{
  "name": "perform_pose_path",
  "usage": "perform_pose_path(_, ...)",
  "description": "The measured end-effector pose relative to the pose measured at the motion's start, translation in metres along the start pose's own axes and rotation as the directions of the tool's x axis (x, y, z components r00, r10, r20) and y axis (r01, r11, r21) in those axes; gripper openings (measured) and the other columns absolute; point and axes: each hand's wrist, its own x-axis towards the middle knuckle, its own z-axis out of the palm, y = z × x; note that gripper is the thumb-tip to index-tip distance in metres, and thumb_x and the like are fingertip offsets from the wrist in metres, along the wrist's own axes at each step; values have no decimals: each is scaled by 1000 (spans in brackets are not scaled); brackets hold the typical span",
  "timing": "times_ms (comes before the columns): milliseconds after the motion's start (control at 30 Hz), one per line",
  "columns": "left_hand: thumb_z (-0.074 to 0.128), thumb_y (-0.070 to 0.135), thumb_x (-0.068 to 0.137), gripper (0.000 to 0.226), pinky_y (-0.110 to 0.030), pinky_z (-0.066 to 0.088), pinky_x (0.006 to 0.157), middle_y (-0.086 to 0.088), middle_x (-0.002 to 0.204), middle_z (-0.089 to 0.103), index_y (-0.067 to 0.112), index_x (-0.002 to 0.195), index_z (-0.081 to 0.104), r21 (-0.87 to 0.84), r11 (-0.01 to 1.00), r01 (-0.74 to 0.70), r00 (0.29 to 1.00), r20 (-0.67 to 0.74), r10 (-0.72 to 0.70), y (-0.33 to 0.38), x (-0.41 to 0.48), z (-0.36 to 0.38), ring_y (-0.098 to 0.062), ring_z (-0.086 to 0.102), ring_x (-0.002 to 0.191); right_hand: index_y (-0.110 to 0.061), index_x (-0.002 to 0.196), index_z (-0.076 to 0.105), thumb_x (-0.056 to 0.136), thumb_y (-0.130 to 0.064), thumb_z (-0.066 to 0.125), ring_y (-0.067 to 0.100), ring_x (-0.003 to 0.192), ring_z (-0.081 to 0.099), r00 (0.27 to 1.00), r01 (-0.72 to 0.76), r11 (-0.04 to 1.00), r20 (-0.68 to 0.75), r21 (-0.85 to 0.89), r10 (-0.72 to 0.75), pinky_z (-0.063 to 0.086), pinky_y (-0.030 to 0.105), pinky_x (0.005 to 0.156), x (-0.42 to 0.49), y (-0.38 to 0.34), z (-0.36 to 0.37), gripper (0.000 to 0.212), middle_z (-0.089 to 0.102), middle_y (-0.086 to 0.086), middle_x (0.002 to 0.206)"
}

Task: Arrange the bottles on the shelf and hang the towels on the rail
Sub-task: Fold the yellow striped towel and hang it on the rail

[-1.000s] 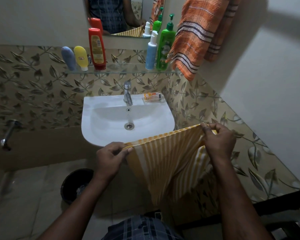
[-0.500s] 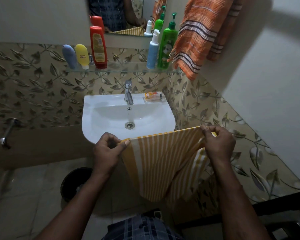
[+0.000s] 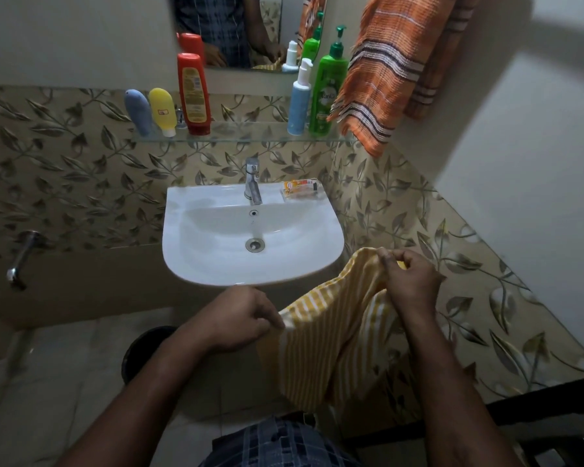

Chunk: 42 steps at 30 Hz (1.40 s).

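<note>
A yellow towel with white stripes (image 3: 334, 342) hangs slack below the sink's front edge. My left hand (image 3: 240, 318) pinches its left top corner and my right hand (image 3: 408, 281) pinches its right top corner, higher up. On the glass shelf (image 3: 250, 134) stand a grey-blue tube (image 3: 138, 111), a yellow tube (image 3: 162, 111), a red bottle (image 3: 193, 94), a light-blue pump bottle (image 3: 299, 101) and a green pump bottle (image 3: 329, 84). An orange striped towel (image 3: 385, 65) hangs at the top right; its rail is out of view.
A white sink (image 3: 196, 264) with a chrome tap (image 3: 253, 183) sits under the shelf, a small orange packet (image 3: 300, 190) on its rim. A mirror (image 3: 243, 28) is above. A dark bucket (image 3: 145, 348) stands on the floor, a wall tap (image 3: 21, 261) at left.
The towel's top edge, stretched taut before, now sags. My left hand has dropped and moved right, bringing the two corners closer together; my right hand shifted slightly left.
</note>
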Motion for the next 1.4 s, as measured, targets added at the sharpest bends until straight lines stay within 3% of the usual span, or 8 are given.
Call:
perform_pose_path(133,64,19,70,43,-31,57,84,12,101,77,40,101,84,-250,968,6,999,54,8,20,-2,1,-8,70,92,-22,98,83,99,-26,72,18,98,75,982,-79,977,184,200,42,60,39,92,-12,1,13,12,81,-1,96)
perform_pose_path(333,64,-1,86,57,-36,53,92,4,126,68,31,131,74,190,967,-168,981,124,146,35,6,17,-17,64,112,-19,111,81,102,-2,61,16,107,75,903,-94,925,423,367,-76,59,43,99,-41,-1,18,28,81,-1,109)
perform_pose_path(633,73,21,94,13,-35,54,69,5,99,71,25,103,81,346,924,-162,960,-163,230,33,7,21,-18,68,90,-31,122,77,95,-11,76,20,106,74,890,-45,931,438,362,-127,62,46,96,-54,2,18,34,77,1,111)
perform_pose_path(767,75,26,94,10,-34,48,80,16,109,61,34,100,75,176,981,-85,959,-253,128,20,12,24,-11,52,101,-23,118,78,94,-11,77,18,104,76,880,-103,923,467,371,-89,62,50,95,-63,-4,20,27,80,1,108)
perform_pose_path(933,76,35,92,11,-37,53,79,15,91,71,44,92,71,-169,983,-76,940,-340,14,16,14,20,-8,65,91,-20,114,78,96,-9,74,19,99,78,856,-116,924,509,365,-94,62,53,93,-75,-13,23,22,82,1,103)
perform_pose_path(1100,71,51,85,17,-46,59,80,15,90,76,37,93,78,-253,959,-126,895,-446,0,19,15,24,-9,70,90,-14,103,77,94,-7,75,27,96,78,836,-154,910,541,386,-88,64,50,88,-80,-21,23,11,81,7,98)
perform_pose_path(1267,74,39,89,8,-46,57,81,14,89,75,32,92,77,-307,934,-185,855,-519,-1,24,17,31,-12,71,89,-8,99,76,94,-8,75,12,85,75,839,-127,898,529,421,-130,57,24,72,-80,-29,19,5,80,6,93)
perform_pose_path(1400,71,34,91,5,-42,58,80,14,87,74,32,91,75,-333,922,-198,854,-520,-5,32,18,34,-12,70,89,-10,98,76,95,-11,75,20,89,76,850,-97,904,508,417,-143,60,31,76,-81,-29,18,3,79,6,93)
